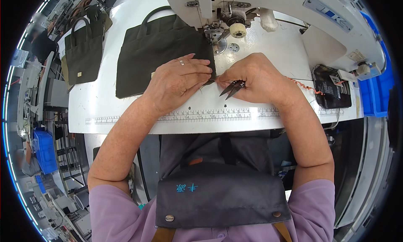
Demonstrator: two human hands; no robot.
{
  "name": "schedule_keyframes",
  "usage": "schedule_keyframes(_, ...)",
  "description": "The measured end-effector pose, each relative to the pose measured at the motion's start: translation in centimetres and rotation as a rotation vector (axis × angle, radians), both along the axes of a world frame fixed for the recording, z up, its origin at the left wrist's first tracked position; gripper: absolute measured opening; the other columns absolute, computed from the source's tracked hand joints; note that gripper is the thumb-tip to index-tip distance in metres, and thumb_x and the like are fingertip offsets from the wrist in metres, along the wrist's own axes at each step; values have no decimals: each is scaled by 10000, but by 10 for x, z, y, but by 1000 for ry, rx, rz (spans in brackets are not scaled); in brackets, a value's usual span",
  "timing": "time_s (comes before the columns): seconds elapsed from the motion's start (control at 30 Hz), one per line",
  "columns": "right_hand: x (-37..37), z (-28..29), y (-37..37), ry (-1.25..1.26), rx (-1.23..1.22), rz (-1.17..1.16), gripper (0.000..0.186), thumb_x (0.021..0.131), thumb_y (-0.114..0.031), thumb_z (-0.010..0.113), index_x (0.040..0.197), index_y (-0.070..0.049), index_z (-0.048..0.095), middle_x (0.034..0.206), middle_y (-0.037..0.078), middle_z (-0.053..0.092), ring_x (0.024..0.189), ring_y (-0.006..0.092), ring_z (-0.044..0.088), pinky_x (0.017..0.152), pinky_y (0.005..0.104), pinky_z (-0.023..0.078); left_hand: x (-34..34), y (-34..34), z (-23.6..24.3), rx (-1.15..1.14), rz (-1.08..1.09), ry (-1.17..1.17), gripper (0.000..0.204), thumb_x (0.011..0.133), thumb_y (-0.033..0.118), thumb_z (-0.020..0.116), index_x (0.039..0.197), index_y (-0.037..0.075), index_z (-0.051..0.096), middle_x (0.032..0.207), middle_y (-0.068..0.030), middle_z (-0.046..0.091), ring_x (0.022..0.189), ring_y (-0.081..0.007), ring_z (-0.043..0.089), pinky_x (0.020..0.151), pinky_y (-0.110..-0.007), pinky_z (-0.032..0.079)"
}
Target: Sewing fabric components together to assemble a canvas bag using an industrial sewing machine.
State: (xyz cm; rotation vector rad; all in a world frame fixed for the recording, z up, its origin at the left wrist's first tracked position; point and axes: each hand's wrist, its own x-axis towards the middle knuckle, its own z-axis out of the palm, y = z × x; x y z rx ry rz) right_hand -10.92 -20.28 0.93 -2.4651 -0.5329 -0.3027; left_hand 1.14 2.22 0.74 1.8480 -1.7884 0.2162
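A dark olive fabric bag (163, 40) with a looped handle lies flat on the white sewing table, its right edge close to the presser foot (216, 36). My left hand (178, 80), with a ring on one finger, rests on the bag's lower right part, fingers stretched out and lying flat. Beside it, my right hand (256, 78) is closed around small black thread snips (231, 89), blades pointing down and left. Its thumb and forefinger pinch together at the bag's lower right corner. Whether they grip a thread or the fabric edge, I cannot tell.
The sewing machine (285, 7) overhangs the table's far right. A similar dark bag (84, 53) lies at the left. A ruler strip (218, 115) runs along the near edge. At right are an orange coiled cord (308, 87), a black tray (327, 97) and a blue bin (373, 93).
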Motion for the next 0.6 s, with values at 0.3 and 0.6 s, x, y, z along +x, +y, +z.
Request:
schedule_keyframes(0.3,0,2,0,34,10,0,233,703,-168,762,927,-118,800,768,122,729,757,327,708,716,435,556,-5,0,7,51,7,85,180,777,38,784,954,23,758,1069,-66,751,920,-252,705,786,-384,561)
schedule_keyframes(0.6,1,7,-1,46,114,-44,152,703,-117,727,845,-67,742,769,105,721,720,323,691,672,409,546,-18,-2,14,121,71,-28,145,760,30,790,901,14,762,1032,-67,753,910,-253,706,764,-360,579)
